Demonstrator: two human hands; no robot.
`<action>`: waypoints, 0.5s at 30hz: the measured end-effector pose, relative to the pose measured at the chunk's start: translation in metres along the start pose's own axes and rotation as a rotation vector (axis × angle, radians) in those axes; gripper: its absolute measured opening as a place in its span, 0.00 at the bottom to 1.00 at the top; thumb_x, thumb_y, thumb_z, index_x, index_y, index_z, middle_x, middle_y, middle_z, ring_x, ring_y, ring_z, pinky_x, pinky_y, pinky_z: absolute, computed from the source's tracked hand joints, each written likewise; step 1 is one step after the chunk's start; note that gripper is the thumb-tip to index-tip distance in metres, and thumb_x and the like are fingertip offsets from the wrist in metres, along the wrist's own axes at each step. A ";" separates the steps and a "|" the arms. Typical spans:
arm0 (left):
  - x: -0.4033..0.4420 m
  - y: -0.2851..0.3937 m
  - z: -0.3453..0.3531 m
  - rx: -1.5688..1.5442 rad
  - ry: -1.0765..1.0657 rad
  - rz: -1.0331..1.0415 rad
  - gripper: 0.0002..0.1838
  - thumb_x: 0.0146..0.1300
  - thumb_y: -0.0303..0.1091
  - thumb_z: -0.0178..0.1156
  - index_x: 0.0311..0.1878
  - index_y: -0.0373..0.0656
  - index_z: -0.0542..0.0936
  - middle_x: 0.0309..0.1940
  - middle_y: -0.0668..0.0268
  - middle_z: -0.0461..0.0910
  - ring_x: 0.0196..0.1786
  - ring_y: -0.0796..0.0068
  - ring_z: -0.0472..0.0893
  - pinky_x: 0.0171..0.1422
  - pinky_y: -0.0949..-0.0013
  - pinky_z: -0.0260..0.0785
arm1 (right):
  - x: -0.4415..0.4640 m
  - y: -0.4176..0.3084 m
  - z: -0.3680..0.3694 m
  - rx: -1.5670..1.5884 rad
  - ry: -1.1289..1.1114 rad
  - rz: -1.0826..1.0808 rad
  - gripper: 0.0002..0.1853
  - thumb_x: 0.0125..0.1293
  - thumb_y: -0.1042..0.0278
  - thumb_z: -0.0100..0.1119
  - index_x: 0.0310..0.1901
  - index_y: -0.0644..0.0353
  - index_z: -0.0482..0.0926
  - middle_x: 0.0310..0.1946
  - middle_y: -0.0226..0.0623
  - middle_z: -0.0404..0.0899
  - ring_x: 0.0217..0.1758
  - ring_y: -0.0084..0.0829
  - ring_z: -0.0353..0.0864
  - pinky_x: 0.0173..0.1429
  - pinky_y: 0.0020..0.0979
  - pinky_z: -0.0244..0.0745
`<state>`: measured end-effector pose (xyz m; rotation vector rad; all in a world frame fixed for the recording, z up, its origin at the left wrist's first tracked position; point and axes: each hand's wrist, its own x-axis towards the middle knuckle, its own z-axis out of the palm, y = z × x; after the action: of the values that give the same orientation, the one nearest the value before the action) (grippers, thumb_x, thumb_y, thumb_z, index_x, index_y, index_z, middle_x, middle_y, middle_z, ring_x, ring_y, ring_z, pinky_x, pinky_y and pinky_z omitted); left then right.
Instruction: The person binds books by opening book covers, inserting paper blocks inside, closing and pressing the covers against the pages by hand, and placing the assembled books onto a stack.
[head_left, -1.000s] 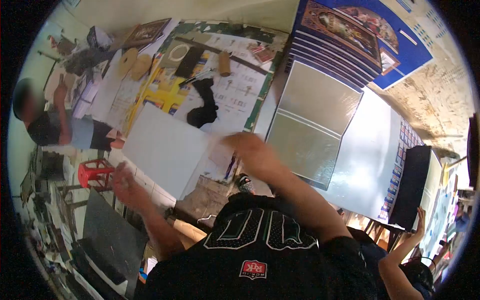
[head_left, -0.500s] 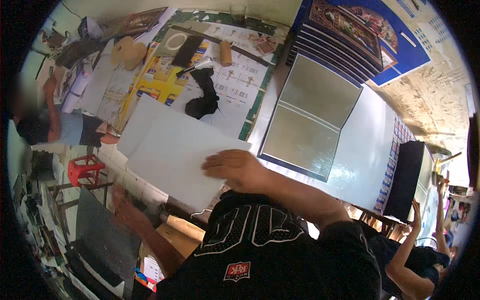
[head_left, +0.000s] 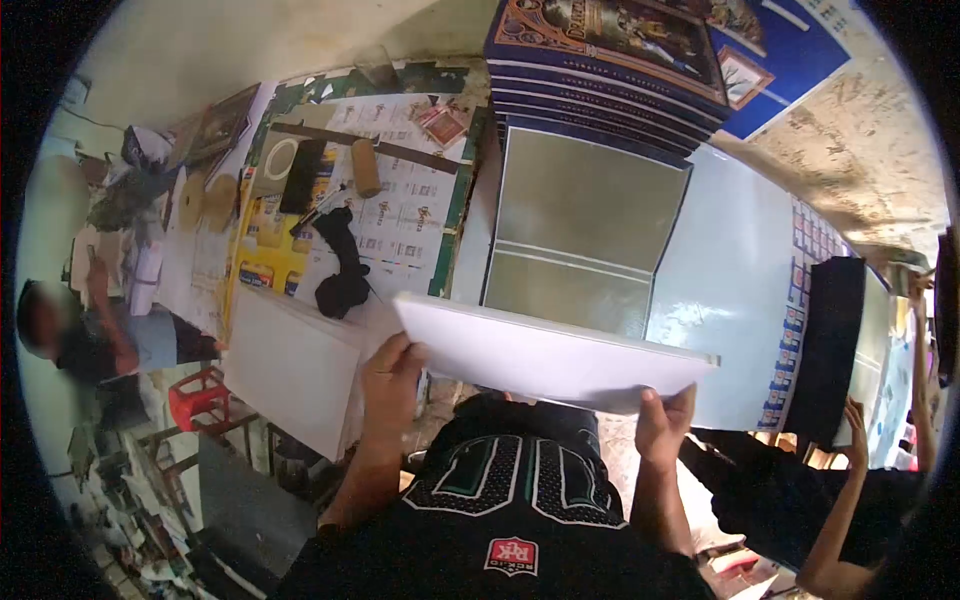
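Note:
A white sheet or thin stack of sheets (head_left: 540,355) is held up in front of my body, its long edge facing up. My left hand (head_left: 395,372) grips its left end, and my right hand (head_left: 665,420) pinches its lower right end with the thumb on the near side. Just behind it, an opened cover with grey-brown panels (head_left: 580,215) lies on the table. To the left, a pile of white sheets (head_left: 290,365) rests at the table's edge. A black cloth (head_left: 343,270) is on the printed sheets beyond my left hand.
Dark blue books (head_left: 610,90) are stacked at the back. A wooden cylinder (head_left: 366,168) and a long dark strip (head_left: 400,150) lie on the left work surface. A red stool (head_left: 200,400) and a person (head_left: 100,340) are at the left. Another person's arm (head_left: 845,500) shows at the right.
The white sheet has been lifted from the left pile and moved right, in front of the opened cover. Both my hands now hold it; the left was apart from the sheets before.

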<state>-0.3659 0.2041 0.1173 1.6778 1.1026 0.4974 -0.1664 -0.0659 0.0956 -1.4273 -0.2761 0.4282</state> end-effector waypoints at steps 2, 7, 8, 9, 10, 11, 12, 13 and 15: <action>0.007 0.006 0.026 0.081 -0.037 0.016 0.14 0.66 0.26 0.61 0.54 0.36 0.80 0.44 0.66 0.83 0.45 0.80 0.77 0.52 0.74 0.69 | 0.009 0.010 -0.017 -0.008 0.170 0.036 0.25 0.61 0.81 0.61 0.59 0.65 0.64 0.55 0.38 0.70 0.59 0.29 0.69 0.67 0.33 0.61; 0.018 0.001 0.076 -0.073 -0.157 0.019 0.16 0.66 0.24 0.59 0.57 0.37 0.79 0.44 0.60 0.84 0.45 0.79 0.79 0.51 0.74 0.70 | 0.030 0.020 -0.046 -0.108 0.202 0.124 0.24 0.63 0.80 0.59 0.59 0.66 0.63 0.54 0.40 0.70 0.60 0.31 0.68 0.68 0.35 0.59; 0.021 -0.001 0.081 -0.064 -0.162 0.003 0.16 0.66 0.24 0.59 0.57 0.37 0.79 0.44 0.60 0.84 0.45 0.79 0.79 0.51 0.74 0.70 | 0.033 0.023 -0.049 -0.110 0.204 0.143 0.24 0.63 0.80 0.59 0.59 0.66 0.63 0.54 0.40 0.70 0.60 0.31 0.68 0.68 0.35 0.59; 0.024 -0.005 0.085 -0.037 -0.174 -0.002 0.16 0.67 0.24 0.59 0.58 0.37 0.78 0.44 0.60 0.84 0.46 0.79 0.79 0.51 0.74 0.70 | 0.037 0.026 -0.051 -0.117 0.197 0.189 0.23 0.64 0.80 0.58 0.59 0.66 0.63 0.54 0.40 0.70 0.60 0.31 0.68 0.69 0.35 0.58; 0.026 -0.007 0.089 -0.011 -0.188 -0.009 0.17 0.67 0.24 0.59 0.58 0.37 0.78 0.45 0.59 0.83 0.46 0.79 0.79 0.51 0.74 0.71 | 0.040 0.027 -0.054 -0.127 0.191 0.237 0.23 0.65 0.79 0.58 0.59 0.67 0.62 0.55 0.40 0.70 0.61 0.31 0.68 0.69 0.35 0.58; 0.029 -0.008 0.091 -0.010 -0.194 -0.023 0.17 0.67 0.24 0.59 0.58 0.37 0.78 0.45 0.59 0.83 0.46 0.79 0.79 0.51 0.74 0.71 | 0.043 0.028 -0.053 -0.135 0.194 0.250 0.23 0.65 0.79 0.58 0.59 0.67 0.62 0.55 0.40 0.70 0.61 0.31 0.68 0.69 0.35 0.58; 0.032 -0.008 0.093 0.011 -0.183 -0.042 0.17 0.67 0.24 0.59 0.59 0.37 0.78 0.45 0.60 0.84 0.46 0.79 0.79 0.51 0.74 0.71 | 0.048 0.028 -0.045 -0.151 0.225 0.240 0.19 0.65 0.80 0.55 0.56 0.66 0.66 0.51 0.39 0.72 0.57 0.30 0.69 0.66 0.33 0.60; 0.035 -0.008 0.093 0.032 -0.172 -0.061 0.17 0.67 0.24 0.59 0.59 0.37 0.78 0.46 0.60 0.84 0.46 0.79 0.79 0.51 0.74 0.71 | 0.054 0.029 -0.041 -0.167 0.255 0.228 0.15 0.66 0.80 0.52 0.53 0.66 0.69 0.47 0.38 0.74 0.54 0.28 0.71 0.63 0.30 0.62; 0.041 -0.004 0.097 0.070 -0.140 -0.182 0.17 0.66 0.24 0.59 0.59 0.36 0.78 0.46 0.61 0.84 0.46 0.79 0.79 0.52 0.73 0.71 | 0.066 0.025 -0.042 -0.376 0.190 0.361 0.10 0.66 0.79 0.51 0.48 0.66 0.70 0.43 0.37 0.73 0.49 0.27 0.70 0.59 0.28 0.63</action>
<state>-0.2742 0.1886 0.0681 1.6276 1.1674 0.2240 -0.0925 -0.0719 0.0607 -1.8843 0.0638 0.5482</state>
